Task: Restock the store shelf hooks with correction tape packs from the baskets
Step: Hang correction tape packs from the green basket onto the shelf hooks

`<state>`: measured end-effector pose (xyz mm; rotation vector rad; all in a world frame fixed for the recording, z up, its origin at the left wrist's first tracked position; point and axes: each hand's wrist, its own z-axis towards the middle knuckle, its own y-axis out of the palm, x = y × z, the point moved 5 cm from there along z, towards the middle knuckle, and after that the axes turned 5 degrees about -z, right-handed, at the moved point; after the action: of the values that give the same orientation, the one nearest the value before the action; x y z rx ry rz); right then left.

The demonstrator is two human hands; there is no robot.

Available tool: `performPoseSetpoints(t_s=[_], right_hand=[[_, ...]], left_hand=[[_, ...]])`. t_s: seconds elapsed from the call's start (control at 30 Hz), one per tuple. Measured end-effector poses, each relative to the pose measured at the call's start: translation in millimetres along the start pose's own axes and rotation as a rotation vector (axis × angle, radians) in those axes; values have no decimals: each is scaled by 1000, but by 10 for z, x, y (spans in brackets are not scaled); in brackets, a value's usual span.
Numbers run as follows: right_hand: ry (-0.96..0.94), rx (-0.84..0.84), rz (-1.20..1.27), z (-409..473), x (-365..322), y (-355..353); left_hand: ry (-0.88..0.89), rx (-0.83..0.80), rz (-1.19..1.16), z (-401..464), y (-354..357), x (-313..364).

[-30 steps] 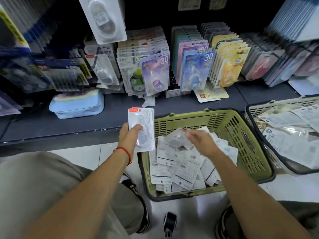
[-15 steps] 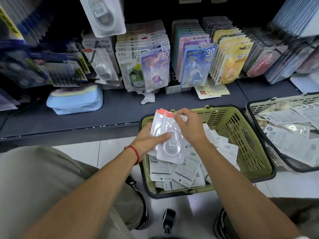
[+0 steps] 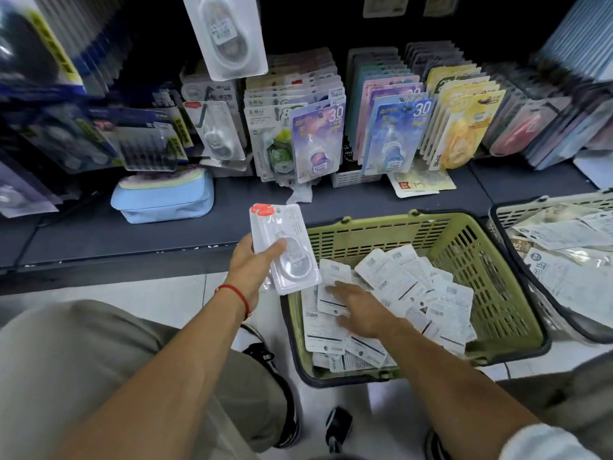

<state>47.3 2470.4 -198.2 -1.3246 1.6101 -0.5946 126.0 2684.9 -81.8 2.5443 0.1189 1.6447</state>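
Left hand holds clear correction tape packs; right hand reaches into the green basket.

The left hand (image 3: 253, 260) has its grip clamped on a small stack of packs (image 3: 282, 249), just left of the green basket (image 3: 491, 287). The right hand (image 3: 358, 308), fingers apart and extended, rests on the loose packs (image 3: 414, 293) inside. A second basket (image 3: 517, 215) stands at right.

Green basket (image 3: 491, 260); pale-blue pouch (image 3: 162, 200); red wristband (image 3: 237, 293).
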Motion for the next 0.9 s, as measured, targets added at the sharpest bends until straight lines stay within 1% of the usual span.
performPoseSetpoints(t_s=[0.03, 0.1, 0.17, 0.23, 0.3, 0.37, 0.4, 0.47, 0.53, 0.67, 0.73, 0.83, 0.9], right_hand=[[6, 32, 25, -20, 25, -75], [27, 139, 179, -90, 74, -373], [66, 370, 367, -215, 165, -806], [123, 630, 449, -382, 292, -1293], [131, 767, 585, -572, 332, -1720], [92, 822, 725, -739, 260, -2088], [60, 827, 750, -802, 179, -2242], [-5, 825, 723, -857, -18, -2466], [-17, 862, 665, -870, -222, -2638], [-16, 1092, 543, -1015, -546, -2957], [-17, 1175, 500, -1118, -674, -3143], [-18, 1190, 561, -1193, -792, -3432], [-49, 1141, 705, -1200, -844, -3596]], left_hand=[[11, -5, -3, 4, 3, 10], [34, -4, -12, 12, 18, 42], [68, -4, -24, 34, 41, 74], [107, -6, -25, 39, 93, 120], [142, -20, -36, 15, 181, 172], [170, -74, -79, -52, 327, 252], [183, -121, -104, -105, 429, 308], [217, -214, -142, -232, 647, 447], [246, -283, -177, -365, 841, 609], [288, -340, -232, -582, 1072, 938], [331, -350, -226, -653, 1149, 1131], [376, -394, -226, -695, 1239, 1448], [396, -394, -226, -688, 1254, 1696]])
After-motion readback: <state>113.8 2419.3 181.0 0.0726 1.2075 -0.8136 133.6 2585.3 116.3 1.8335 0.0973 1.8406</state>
